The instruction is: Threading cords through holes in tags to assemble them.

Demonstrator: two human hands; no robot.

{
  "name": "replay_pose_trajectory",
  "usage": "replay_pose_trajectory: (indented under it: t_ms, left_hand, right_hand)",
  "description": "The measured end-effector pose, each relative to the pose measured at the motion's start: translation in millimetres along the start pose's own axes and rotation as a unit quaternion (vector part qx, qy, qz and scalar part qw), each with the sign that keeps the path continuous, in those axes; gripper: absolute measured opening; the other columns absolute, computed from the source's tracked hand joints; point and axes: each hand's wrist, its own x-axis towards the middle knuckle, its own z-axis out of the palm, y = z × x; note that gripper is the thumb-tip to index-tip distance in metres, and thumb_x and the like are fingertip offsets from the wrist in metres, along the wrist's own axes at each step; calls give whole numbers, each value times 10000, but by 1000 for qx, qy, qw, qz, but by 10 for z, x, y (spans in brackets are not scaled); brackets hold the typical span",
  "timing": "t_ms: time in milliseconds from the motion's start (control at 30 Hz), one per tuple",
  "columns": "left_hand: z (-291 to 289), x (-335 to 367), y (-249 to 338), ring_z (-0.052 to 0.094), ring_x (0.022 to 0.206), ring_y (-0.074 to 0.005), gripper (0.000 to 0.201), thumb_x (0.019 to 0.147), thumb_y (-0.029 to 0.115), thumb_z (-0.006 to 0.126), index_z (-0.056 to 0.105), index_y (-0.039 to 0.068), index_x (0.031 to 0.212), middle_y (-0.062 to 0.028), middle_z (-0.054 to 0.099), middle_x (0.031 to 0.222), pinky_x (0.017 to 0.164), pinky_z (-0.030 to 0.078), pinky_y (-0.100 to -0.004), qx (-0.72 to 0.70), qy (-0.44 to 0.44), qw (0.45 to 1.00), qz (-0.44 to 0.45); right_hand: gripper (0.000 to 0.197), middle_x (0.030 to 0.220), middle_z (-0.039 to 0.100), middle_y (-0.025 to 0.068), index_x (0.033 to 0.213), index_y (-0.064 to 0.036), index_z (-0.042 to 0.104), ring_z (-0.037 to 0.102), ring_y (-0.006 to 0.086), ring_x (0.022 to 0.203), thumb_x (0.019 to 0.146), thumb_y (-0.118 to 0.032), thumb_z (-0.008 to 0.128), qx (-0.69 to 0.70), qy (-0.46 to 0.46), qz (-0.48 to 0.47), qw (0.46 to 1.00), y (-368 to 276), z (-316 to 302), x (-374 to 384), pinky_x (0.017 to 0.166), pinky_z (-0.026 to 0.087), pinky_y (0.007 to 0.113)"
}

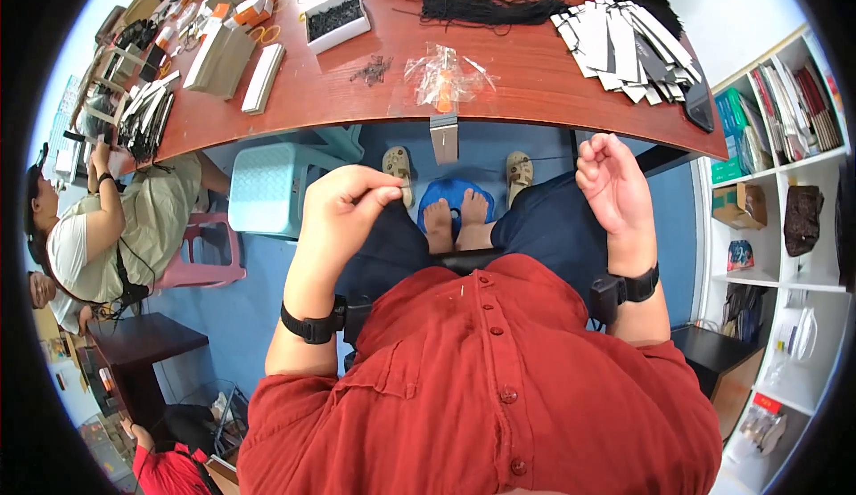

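Note:
My left hand (352, 205) is raised over my lap with thumb and forefinger pressed together; whatever they pinch, if anything, is too small to make out. On the other side, my right hand (613, 187) is lifted with loosely curled fingers and nothing visible in it. Between them, a narrow stack of grey-brown cards (444, 144) juts out at the table's front edge. Just behind it lies crumpled clear plastic film or tape (464, 76) with an orange piece (444, 95). A small heap of black bits (373, 70) is left of the film.
On the red-brown table (526, 94) are a white box of black bits (337, 20), a black cord bundle (486, 6), fanned white and black tags (615, 53) and a phone (699, 107). A turquoise stool (278, 187) and a seated person (116, 236) are at left, shelves (771, 174) at right.

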Motion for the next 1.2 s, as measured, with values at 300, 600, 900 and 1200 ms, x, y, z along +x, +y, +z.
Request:
replay_pose_trajectory:
  t_ms: [300,600,900,1200]
  left_hand:
    - [510,263,38,533,721,-90,226,799,-21,598,631,32,1016,-14,582,792,654,431,-223,-220,-96,969,-57]
    - [454,235,-16,526,701,-85,402,769,-32,618,582,52,1161,-11,573,778,654,444,-216,-214,-150,963,-65]
    - [486,249,-56,597,724,-132,275,738,-23,639,645,33,1008,-74,626,794,650,479,-248,-146,-118,980,-62]
    - [503,272,-51,588,684,-163,173,723,-14,653,661,31,890,-74,617,749,619,467,-267,-104,-130,986,-9]
  right_hand:
    - [181,773,602,25,843,-53,578,444,23,540,905,-207,505,-226,-193,90,951,599,588,147,468,336,158]
    - [192,732,584,18,807,-54,563,432,16,508,905,-210,508,-209,-205,212,932,734,487,224,450,321,148]
    - [180,714,578,25,804,-58,555,416,17,475,897,-209,522,-179,-198,239,934,793,437,245,425,317,152]
    - [171,739,569,23,810,-64,547,433,27,509,893,-212,531,-129,-214,230,941,776,389,261,439,318,149]
